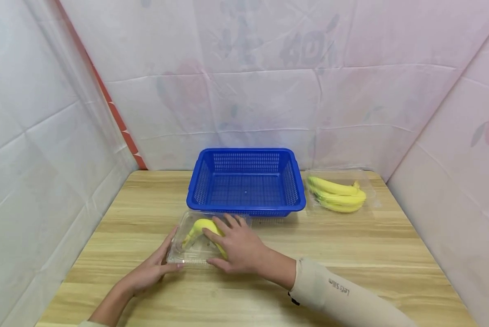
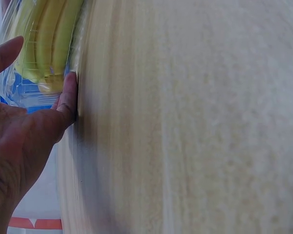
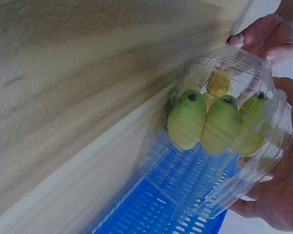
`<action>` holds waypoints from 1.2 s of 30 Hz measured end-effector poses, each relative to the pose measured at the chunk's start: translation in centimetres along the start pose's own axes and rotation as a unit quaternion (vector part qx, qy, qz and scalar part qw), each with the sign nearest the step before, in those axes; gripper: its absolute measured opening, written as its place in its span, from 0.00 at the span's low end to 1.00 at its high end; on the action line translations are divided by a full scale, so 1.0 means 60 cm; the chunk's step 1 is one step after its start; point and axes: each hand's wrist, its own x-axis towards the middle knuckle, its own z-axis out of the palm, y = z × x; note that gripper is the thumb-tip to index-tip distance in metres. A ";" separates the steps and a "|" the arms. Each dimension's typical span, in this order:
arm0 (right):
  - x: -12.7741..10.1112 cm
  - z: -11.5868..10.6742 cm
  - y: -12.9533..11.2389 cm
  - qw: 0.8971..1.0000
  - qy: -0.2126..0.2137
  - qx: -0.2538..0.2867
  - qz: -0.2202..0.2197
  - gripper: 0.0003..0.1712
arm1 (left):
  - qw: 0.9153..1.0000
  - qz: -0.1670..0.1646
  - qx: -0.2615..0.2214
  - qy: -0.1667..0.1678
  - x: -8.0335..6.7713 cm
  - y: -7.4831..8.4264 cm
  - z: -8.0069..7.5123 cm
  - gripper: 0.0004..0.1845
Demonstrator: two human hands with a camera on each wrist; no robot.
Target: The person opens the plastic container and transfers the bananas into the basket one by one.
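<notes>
A clear plastic clamshell box lies on the table with yellow bananas inside. Green-tipped ends of several bananas show through its wall in the right wrist view. My left hand holds the box's left end, fingers along the side and thumb at the front corner. In the left wrist view the box sits between the thumb and fingers of that hand. Across the right part of the lid rests my right hand, its fingers spread and touching the plastic.
Behind the box stands a blue perforated basket with nothing in it. To the basket's right, a second clear box holds more bananas. Pale printed cloth walls enclose the wooden table at the back and sides.
</notes>
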 end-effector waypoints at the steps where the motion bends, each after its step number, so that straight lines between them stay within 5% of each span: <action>1: 0.000 0.001 -0.001 1.000 0.005 -0.004 0.000 0.44 | 1.000 -0.001 -0.003 -0.001 0.000 0.000 0.000 0.60; 36: -0.002 0.000 -0.008 0.999 0.032 -0.043 -0.010 0.40 | 0.998 -0.027 -0.061 -0.011 0.003 0.008 0.003 0.58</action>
